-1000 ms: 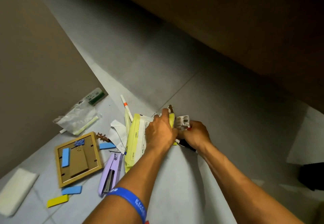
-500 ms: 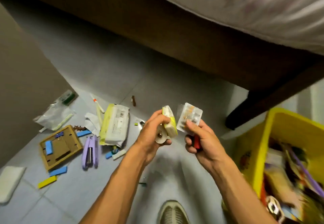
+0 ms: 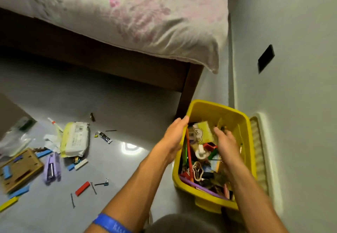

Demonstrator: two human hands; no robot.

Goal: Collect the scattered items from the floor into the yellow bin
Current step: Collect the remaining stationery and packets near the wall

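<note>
The yellow bin [image 3: 215,105] stands on the floor by the wall, filled with several mixed small items. A yellow packet with a cartoon face [image 3: 202,132] lies on top inside it. My left hand [image 3: 175,138] rests at the bin's left rim with its fingers stretched out and nothing in it. My right hand [image 3: 228,144] hovers palm down over the bin's contents, fingers apart, blurred. Scattered on the floor to the left are a wipes pack [image 3: 76,139], a purple stapler [image 3: 52,169], a wooden frame [image 3: 20,169], a red block [image 3: 82,188] and a binder clip [image 3: 104,183].
A bed with a dark wooden frame leg [image 3: 187,94] stands just behind the bin. The pale wall [image 3: 291,105] runs along the bin's right side. A plastic bag [image 3: 14,138], a pen [image 3: 54,124], a small tube [image 3: 104,137] and coloured blocks lie at far left.
Both hands moved right from the floor pile to the yellow bin. The yellow packet and the blister pack they carried are gone from my fingers, and the packet now lies in the bin.
</note>
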